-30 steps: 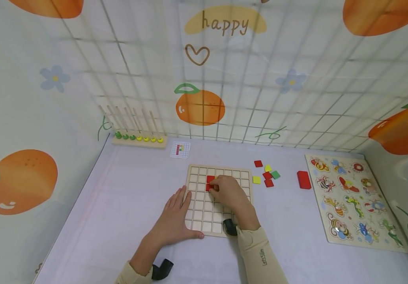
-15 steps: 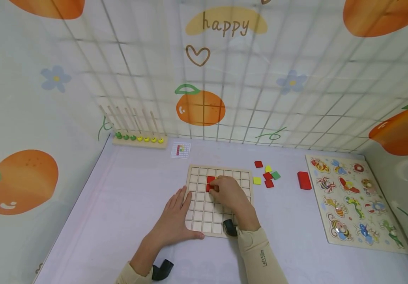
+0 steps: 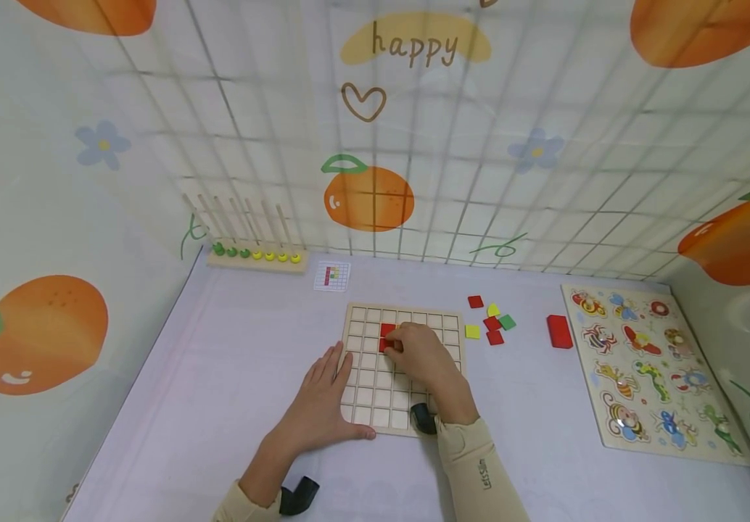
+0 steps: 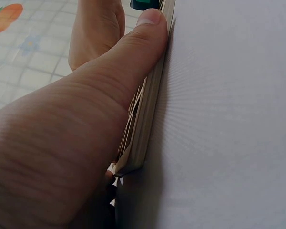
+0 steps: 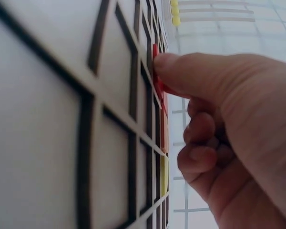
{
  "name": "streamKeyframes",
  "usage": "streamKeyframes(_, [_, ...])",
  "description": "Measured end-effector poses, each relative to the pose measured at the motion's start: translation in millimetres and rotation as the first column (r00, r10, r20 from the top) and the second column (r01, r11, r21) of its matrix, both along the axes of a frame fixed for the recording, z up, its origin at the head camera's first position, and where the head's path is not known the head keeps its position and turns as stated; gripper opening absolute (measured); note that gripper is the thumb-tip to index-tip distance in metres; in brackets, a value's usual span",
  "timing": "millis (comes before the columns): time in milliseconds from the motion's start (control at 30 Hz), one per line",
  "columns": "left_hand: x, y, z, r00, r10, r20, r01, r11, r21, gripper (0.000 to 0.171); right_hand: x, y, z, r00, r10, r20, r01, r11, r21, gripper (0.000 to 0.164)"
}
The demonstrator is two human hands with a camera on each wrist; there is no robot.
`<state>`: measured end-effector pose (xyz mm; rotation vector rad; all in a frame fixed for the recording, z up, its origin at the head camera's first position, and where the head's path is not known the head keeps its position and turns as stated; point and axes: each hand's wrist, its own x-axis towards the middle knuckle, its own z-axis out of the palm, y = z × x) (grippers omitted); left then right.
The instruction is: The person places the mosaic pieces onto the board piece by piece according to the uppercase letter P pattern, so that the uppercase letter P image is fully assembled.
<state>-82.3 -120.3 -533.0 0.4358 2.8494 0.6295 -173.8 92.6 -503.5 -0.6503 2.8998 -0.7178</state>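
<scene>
A wooden grid board (image 3: pixel 363 416) lies on the white table in the head view. My left hand (image 3: pixel 316 406) rests against it, fingers along the left edge and thumb at the near edge. The left wrist view shows that thumb (image 4: pixel 138 47) against the board's side. Over the upper middle of the grid, my right hand (image 3: pixel 423 355) pinches a red square tile (image 5: pixel 158 87) at one of the cells. Just above it, another red tile (image 3: pixel 387 329) sits in the grid. A yellow tile (image 5: pixel 165 174) also shows in the board in the right wrist view; my right hand covers nearby cells in the head view.
Right of the board lie loose tiles: several red (image 3: pixel 476 301), some yellow (image 3: pixel 472 331), one green (image 3: pixel 508 321). Farther right are a red block (image 3: pixel 559 331) and an insect puzzle board (image 3: pixel 643 362). A pattern card (image 3: pixel 332 276) and a bead rack (image 3: pixel 257 262) stand behind.
</scene>
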Motion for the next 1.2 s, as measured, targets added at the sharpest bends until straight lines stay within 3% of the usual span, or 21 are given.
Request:
streamKeyframes(300, [-0.3, 0, 0.4, 1.0, 0.001, 0.004, -0.001, 1.0, 0.003, 0.141, -2.7, 14, 2.8, 0.996, -0.072, 0.055, 0.076, 0.995, -0.071, 0.013])
streamKeyframes(667, [0.1, 1, 1.1, 1.0, 0.015, 0.001, -0.015, 1.0, 0.027, 0.141, -5.9, 59, 8.0, 0.98, -0.177, 0.087, 0.186, 0.976, -0.115, 0.025])
streamKeyframes(967, [0.7, 2, 2.3, 1.0, 0.021, 0.005, -0.021, 0.999, 0.026, 0.14, -4.8, 99, 6.7, 0.946, -0.303, 0.112, 0.317, 0.938, -0.14, 0.031])
streamKeyframes(1200, [0.8, 2, 2.4, 1.0, 0.026, 0.017, -0.026, 0.999, 0.036, 0.14, -3.2, 128, 3.7, 0.899, -0.412, 0.148, 0.43, 0.895, -0.118, 0.034])
